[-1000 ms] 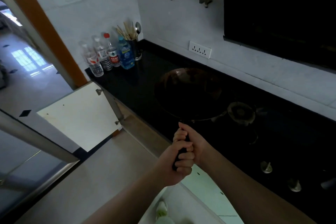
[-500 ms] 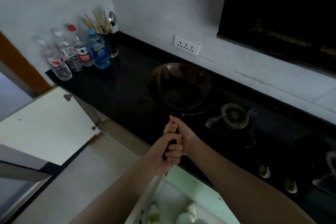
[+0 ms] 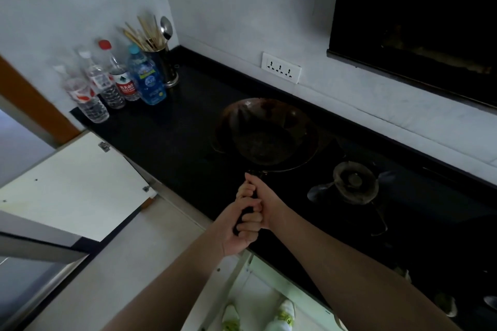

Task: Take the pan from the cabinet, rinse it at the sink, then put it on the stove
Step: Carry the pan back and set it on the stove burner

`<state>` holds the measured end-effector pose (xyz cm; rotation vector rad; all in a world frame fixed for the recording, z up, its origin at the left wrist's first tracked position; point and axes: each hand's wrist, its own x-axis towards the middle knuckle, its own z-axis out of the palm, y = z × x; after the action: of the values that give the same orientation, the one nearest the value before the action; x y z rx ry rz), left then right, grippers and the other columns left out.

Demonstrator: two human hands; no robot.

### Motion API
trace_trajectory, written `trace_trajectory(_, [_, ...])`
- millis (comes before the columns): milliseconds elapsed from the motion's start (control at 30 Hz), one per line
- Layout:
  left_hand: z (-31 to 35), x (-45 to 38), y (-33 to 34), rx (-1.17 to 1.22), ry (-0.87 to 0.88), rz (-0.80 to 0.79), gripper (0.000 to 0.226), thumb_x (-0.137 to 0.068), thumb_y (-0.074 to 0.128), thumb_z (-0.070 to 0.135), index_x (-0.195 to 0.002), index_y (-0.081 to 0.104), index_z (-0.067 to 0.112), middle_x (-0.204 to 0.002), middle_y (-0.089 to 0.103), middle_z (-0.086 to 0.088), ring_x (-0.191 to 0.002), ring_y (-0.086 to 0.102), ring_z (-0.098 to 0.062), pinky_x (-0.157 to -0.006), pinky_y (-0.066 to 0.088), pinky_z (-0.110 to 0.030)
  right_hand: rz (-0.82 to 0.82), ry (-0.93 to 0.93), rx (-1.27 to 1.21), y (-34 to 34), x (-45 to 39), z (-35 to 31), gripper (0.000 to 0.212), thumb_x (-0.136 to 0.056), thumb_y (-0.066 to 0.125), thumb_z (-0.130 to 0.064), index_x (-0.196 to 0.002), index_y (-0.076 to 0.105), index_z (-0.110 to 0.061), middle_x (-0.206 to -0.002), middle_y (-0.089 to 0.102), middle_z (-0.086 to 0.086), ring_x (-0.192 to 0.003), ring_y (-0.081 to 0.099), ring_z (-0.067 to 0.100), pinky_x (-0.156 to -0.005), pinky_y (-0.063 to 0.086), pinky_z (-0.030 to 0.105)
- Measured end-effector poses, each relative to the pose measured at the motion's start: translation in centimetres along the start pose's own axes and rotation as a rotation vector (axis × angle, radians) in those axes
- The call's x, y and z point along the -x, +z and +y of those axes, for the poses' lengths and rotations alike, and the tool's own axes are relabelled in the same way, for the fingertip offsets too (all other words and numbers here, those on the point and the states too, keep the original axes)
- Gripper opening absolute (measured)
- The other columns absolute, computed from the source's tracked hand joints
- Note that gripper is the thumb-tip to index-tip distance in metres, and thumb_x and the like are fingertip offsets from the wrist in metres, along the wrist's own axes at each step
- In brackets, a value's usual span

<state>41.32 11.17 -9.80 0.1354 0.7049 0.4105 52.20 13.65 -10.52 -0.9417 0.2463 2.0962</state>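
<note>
Dark metal fills the middle of my view — the pan (image 3: pixel 269 137) is held out in front of me, over the black countertop (image 3: pixel 172 142). Both my hands are closed around its black handle (image 3: pixel 246 213). My left hand (image 3: pixel 236 226) wraps the lower part of the handle, its fingers (image 3: pixel 248 219) curled tight, and my right hand (image 3: pixel 262 199) grips just above it, nearer to the bowl, so the two hands touch each other.

Beyond my fingertips the bowl of the pan tilts a little away from me, and its inside looks stained and brownish. I cannot tell if its far edge touches the countertop or hangs just above it. To the right of my hands, near the pan but apart from it, is a gas burner (image 3: pixel 353 183) of the stove (image 3: pixel 403 209); the pan is not on this burner.

Far past my fingers to the left, four plastic bottles (image 3: pixel 118 80) stand in a row against the white wall — one has a red cap, one a blue label. Just beside them is a dark holder with chopsticks and a spoon (image 3: pixel 158 48). A white wall socket (image 3: pixel 281 67) is on the wall behind the pan. Left of my hands an open cabinet door (image 3: pixel 70 185) shows its pale inner face. Below my arms I see my shoes (image 3: pixel 282 314) on the floor.
</note>
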Motion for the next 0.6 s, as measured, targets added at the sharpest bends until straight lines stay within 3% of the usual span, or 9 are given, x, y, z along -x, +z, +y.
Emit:
trace_trajectory(167, [0.8, -0.3, -0.5, 0.017, 0.026, 0.01, 0.023, -0.085, 0.054, 0.017, -0.063, 0.052, 0.011, -0.04, 0.033, 0.004, -0.024, 0.028, -0.007, -0.025, 0.019, -0.013, 0.035, -0.004, 0.021, 0.9, -0.6, -0.2, 0.046, -0.094, 0.055, -0.039, -0.055, 0.042, -0.017, -0.047, 0.045, -0.004, -0.036, 0.045, 0.008, -0.041, 0.044, 0.019])
trace_trajectory(333, [1.7, -0.5, -1.1, -0.001, 0.016, 0.004, 0.029, -0.089, 0.051, 0.017, -0.061, 0.053, 0.011, -0.039, 0.034, 0.004, -0.025, 0.029, -0.006, -0.025, 0.019, -0.014, 0.063, -0.029, 0.03, 0.9, -2.0, -0.3, 0.048, -0.092, 0.057, -0.038, -0.052, 0.044, -0.016, -0.049, 0.046, -0.003, -0.048, 0.047, 0.009, -0.063, 0.041, 0.019])
trace_trajectory(600, [2.6, -0.2, -3.0, -0.054, -0.039, -0.003, 0.024, -0.091, 0.052, 0.02, -0.068, 0.052, 0.013, -0.043, 0.036, 0.004, -0.027, 0.031, -0.007, -0.026, 0.02, -0.015, 0.112, -0.043, 0.035, 1.6, -2.3, 0.3, 0.038, -0.092, 0.06, -0.035, -0.063, 0.051, -0.014, -0.056, 0.051, -0.002, -0.051, 0.052, 0.01, -0.051, 0.049, 0.021])
